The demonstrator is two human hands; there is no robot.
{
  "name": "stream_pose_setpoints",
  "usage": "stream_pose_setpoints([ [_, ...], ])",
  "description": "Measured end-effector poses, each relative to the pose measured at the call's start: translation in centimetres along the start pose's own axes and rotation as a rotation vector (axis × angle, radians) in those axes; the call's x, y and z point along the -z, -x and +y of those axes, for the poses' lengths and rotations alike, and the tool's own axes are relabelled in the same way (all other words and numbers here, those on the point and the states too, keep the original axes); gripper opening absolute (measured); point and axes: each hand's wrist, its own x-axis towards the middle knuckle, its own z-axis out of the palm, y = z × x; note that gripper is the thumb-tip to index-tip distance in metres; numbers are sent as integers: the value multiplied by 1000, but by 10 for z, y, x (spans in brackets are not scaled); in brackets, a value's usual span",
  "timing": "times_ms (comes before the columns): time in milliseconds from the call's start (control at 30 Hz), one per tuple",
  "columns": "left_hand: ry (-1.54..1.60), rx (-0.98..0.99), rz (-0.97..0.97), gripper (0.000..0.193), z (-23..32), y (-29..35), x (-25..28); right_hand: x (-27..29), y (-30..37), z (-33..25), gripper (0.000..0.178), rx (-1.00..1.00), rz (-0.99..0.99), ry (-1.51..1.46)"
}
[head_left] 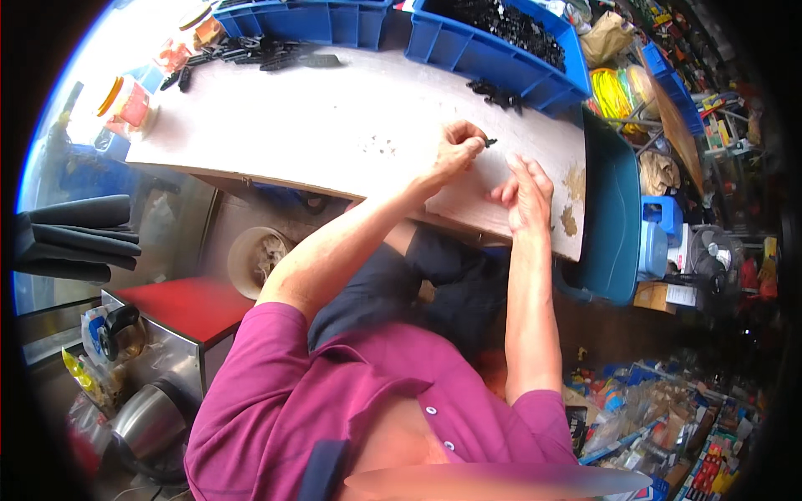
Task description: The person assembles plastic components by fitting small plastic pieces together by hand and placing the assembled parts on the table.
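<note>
head: black piece (491,143) is pinched in left hand (456,151).

Part (491,143): here, in the left hand (459,152)
Right hand (525,192): just right
Bin (480,60): beyond the grip
Jar (128,107): far left

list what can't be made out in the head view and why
All in the head view:
- Small black piece: exact shape, too small and partly covered by the left hand's fingers.
- Left blue bin: far side, cut off by the top edge.
- Right blue bin: deeper contents, hidden under the top layer.
- Pale bucket: contents, too blurred to name.
</note>
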Motion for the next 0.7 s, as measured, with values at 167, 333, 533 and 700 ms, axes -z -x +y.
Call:
stream_pose_setpoints([
  [167,192,94,-49,6,14,32,7,-6,2,7,24,50,-144,20],
  [333,197,82,-60,4,20,34,12,-14,6,6,27,47,-259,26],
  [533,157,105,-75,7,19,33,14,-19,7,8,22,50,-185,108],
  [700,-886,-336,226,28,52,38,68,-9,13,8,14,43,-204,-45],
])
